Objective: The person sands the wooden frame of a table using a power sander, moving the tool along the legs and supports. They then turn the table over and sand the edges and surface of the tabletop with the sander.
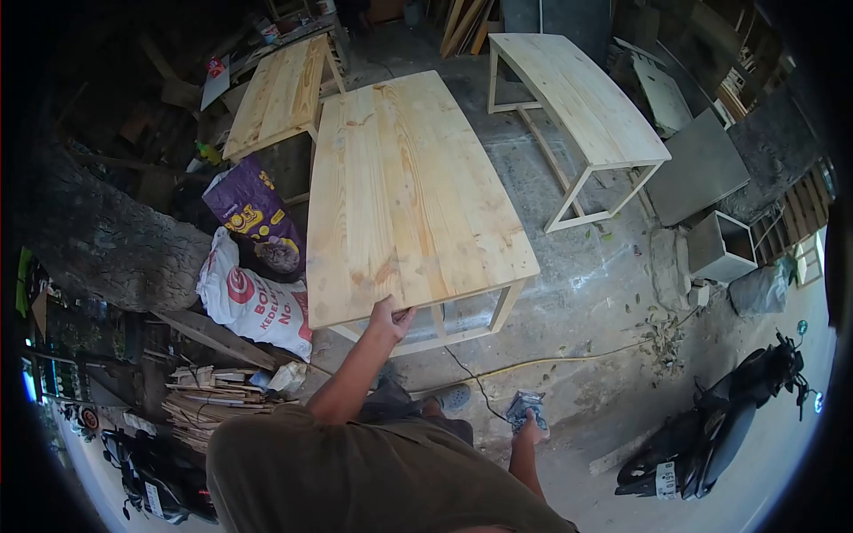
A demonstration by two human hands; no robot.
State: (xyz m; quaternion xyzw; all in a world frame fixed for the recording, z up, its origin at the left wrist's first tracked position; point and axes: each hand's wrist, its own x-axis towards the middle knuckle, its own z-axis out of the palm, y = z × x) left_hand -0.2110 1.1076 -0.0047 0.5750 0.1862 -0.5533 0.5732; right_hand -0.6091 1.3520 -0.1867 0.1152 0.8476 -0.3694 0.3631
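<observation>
A pale wooden table (pixel 409 195) stands in front of me. At its near edge is my left hand (pixel 391 320), its fingers closed around the edge of the tabletop. Low on my right side, away from the table, my right hand (pixel 530 425) is wrapped round a small grey-blue power tool (pixel 524 407). A dark cord (pixel 478 382) runs from the tool up toward the underside of the table.
Other wooden tables stand at the back left (pixel 280 89) and right (pixel 586 93). Sacks (pixel 258 298) lean at the left beside a tree trunk (pixel 115 235). A yellow hose (pixel 551 359) crosses the floor. Motorbikes stand at right (pixel 729 426) and lower left (pixel 164 471).
</observation>
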